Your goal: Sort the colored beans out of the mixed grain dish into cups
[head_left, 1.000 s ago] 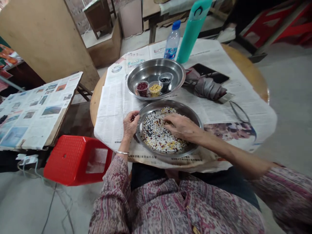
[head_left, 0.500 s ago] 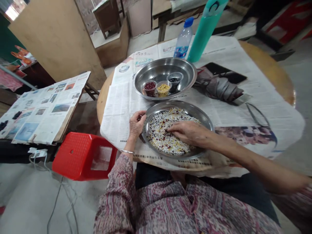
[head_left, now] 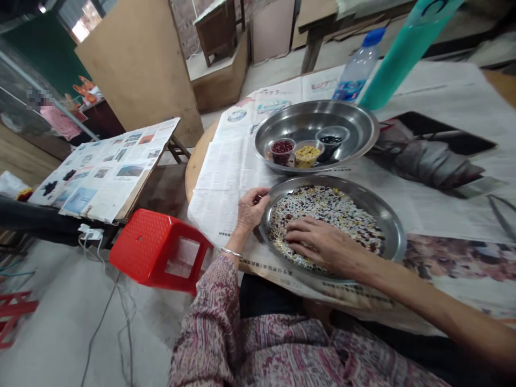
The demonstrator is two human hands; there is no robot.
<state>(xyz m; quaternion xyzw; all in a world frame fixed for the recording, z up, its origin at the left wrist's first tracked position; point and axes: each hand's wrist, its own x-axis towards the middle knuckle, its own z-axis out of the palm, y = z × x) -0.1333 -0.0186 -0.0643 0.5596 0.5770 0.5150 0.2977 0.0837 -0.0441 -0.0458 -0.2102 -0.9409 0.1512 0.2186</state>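
Your left hand (head_left: 250, 210) grips the rim of the round steel plate (head_left: 397, 236); your right hand (head_left: 322, 243) lies spread open on the mixed white, red and dark grains (head_left: 326, 207). Tilting or sweeping too hard could spill them onto the newspaper-covered round wooden desk (head_left: 195, 172).
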